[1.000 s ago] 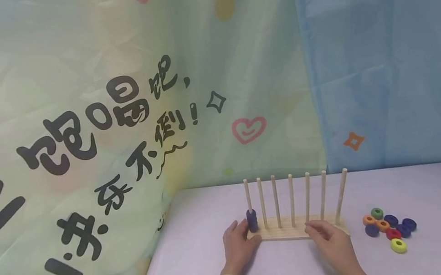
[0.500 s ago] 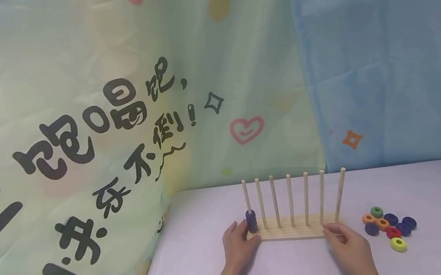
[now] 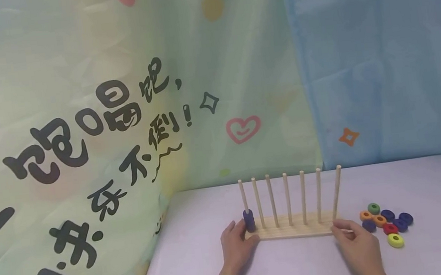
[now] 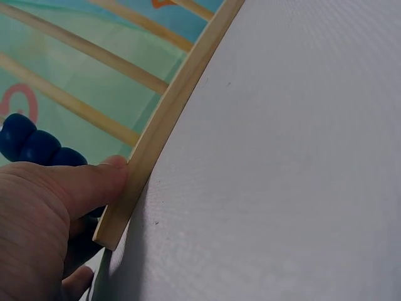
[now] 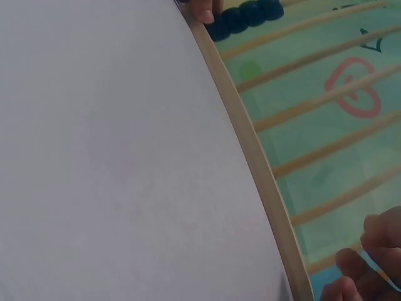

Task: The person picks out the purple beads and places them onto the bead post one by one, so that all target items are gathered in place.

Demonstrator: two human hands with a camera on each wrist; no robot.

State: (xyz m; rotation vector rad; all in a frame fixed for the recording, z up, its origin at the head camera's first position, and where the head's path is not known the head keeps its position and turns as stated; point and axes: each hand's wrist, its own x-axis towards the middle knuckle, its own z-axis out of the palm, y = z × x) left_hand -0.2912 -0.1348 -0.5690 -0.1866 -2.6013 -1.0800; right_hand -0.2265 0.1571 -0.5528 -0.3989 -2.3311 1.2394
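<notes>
- Wooden rack (image 3: 294, 230), head view: sits short of the table's (image 3: 294, 270) far edge, nearer its left edge. Seven upright pegs (image 3: 288, 200); blue stack (image 3: 249, 222) on the leftmost, other six bare.
- Head, left hand (image 3: 236, 248): on rack's left end, thumb at front-left corner. Right hand (image 3: 357, 244): fingertips drawn together by front-right corner, below the last peg.
- Head, loose beads (image 3: 396, 240): blue, orange, green, red, yellow, just off the rack's right end.
- Left wrist: thumb pressed on rack's front edge near the left corner, fingers behind that end, so base is pinched. Blue stack right beside.
- Right wrist: fingers bent, near the right-end peg. Contact, or anything pinched, can't tell.
- My read: leftmost peg looks done; step in hand seems to be steadying or checking the rack at its ends.
- Next move probably calls for right hand off the corner to a loose bead, left hand bracing.
</notes>
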